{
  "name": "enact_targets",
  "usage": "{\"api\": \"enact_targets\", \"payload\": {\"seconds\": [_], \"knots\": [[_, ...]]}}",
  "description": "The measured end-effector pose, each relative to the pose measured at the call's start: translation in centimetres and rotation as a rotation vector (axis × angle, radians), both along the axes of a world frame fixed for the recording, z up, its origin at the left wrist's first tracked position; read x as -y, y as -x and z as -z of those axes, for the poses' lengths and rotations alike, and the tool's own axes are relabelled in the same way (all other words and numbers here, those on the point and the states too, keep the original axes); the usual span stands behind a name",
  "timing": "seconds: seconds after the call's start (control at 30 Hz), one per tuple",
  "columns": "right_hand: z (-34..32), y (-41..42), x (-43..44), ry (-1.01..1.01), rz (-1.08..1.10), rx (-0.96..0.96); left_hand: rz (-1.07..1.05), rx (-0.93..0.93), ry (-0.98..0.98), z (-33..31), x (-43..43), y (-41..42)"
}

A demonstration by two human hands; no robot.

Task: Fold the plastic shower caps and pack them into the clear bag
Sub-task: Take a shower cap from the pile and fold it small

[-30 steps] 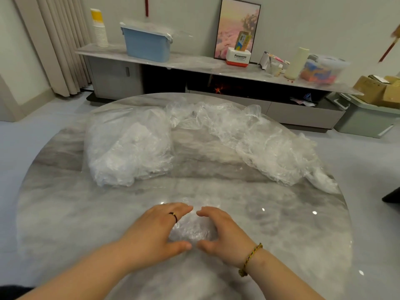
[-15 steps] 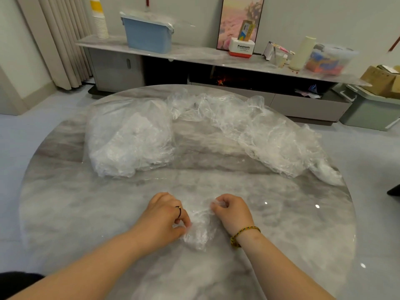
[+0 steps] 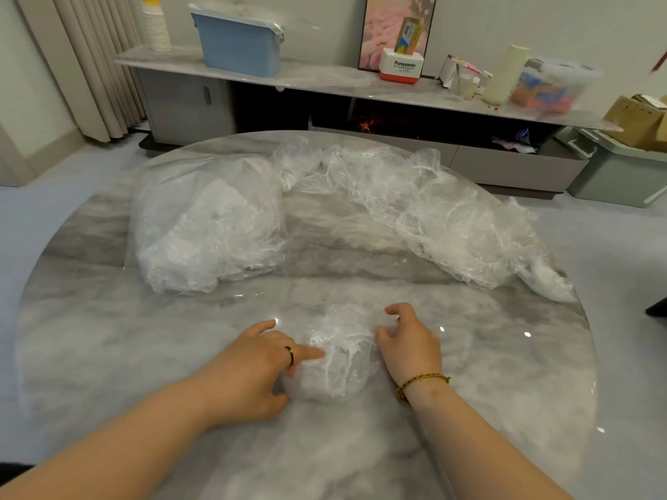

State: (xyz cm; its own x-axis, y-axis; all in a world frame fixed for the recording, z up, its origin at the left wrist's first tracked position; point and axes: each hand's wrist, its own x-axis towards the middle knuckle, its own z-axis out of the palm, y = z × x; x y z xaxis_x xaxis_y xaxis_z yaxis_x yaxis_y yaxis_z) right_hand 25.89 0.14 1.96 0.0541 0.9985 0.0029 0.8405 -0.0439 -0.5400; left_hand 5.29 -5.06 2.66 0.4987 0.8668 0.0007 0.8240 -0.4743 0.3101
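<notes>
So the cap (image 3: pixel 337 355) sits crumpled flat on the table (image 3: pixel 108 355) at about 6 o'clock, right between both hands. Left hand (image 3: pixel 258 369) is at the cap's 9 o'clock, fingers (image 3: pixel 310 352) spread and mostly straight, with the ringed one and the thumb touching its edge. Right hand (image 3: pixel 409 346) is at its 3 o'clock, fingers loosely curled and a bit apart, tips just against the plastic, not gripping anything. The bag (image 3: pixel 209 225) is at 10 o'clock, and the loose pile (image 3: pixel 433 218) runs from 12 to 2.
</notes>
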Motion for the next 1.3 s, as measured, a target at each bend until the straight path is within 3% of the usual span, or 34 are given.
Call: {"api": "enact_targets", "payload": {"seconds": [0.07, 0.17, 0.23, 0.3, 0.37, 0.47, 0.53, 0.63, 0.77, 0.9, 1.03, 1.2, 1.3], "knots": [[0.3, 0.4, 0.3, -0.175, -0.053, 0.094, 0.037, -0.001, -0.099, 0.5, 0.1, -0.4], [-0.1, 1.7, 1.1, -0.508, -0.276, -0.057, 0.053, 0.101, -0.143, 0.8, 0.0, -0.6], [-1.1, 2.4, 2.5, -0.303, -0.582, -0.124, -0.007, 0.097, -0.181, 0.8, -0.1, -0.3], [-2.0, 2.6, 4.0, 0.088, -0.798, -0.111, -0.036, 0.132, -0.144, 0.7, -0.2, -0.1], [-1.8, 2.5, 4.6, 0.155, -0.871, -0.09, -0.093, 0.139, -0.132, 0.2, -0.3, -0.4], [-0.8, 2.8, 4.8, 0.082, -0.693, -0.126, -0.172, 0.131, -0.104, 0.3, 0.0, -0.5], [-0.5, 3.2, 4.7, 0.045, -0.565, -0.28, -0.172, 0.194, -0.021, -0.1, 0.0, -0.6], [-0.8, 3.5, 4.1, 0.171, -0.4, -0.518, -0.115, 0.25, 0.087, -0.3, -0.3, -0.6], [-0.8, 3.0, 2.8, 0.281, -0.159, -0.815, -0.201, 0.265, 0.175, 0.3, -0.4, -0.6], [-0.2, 2.2, 2.0, 0.189, -0.019, -0.738, -0.284, 0.45, 0.24, 0.2, -0.5, -0.7], [-0.6, 2.2, 2.3, 0.081, -0.077, -0.48, -0.386, 0.556, 0.284, -0.1, -0.4, -1.1], [-0.2, 2.0, 2.3, 0.025, -0.153, -0.156, -0.426, 0.438, 0.279, -0.5, -0.2, -1.3], [0.0, 1.6, 1.8, 0.055, -0.179, -0.079, -0.473, 0.191, 0.043, -0.4, 0.0, -1.8]]}}
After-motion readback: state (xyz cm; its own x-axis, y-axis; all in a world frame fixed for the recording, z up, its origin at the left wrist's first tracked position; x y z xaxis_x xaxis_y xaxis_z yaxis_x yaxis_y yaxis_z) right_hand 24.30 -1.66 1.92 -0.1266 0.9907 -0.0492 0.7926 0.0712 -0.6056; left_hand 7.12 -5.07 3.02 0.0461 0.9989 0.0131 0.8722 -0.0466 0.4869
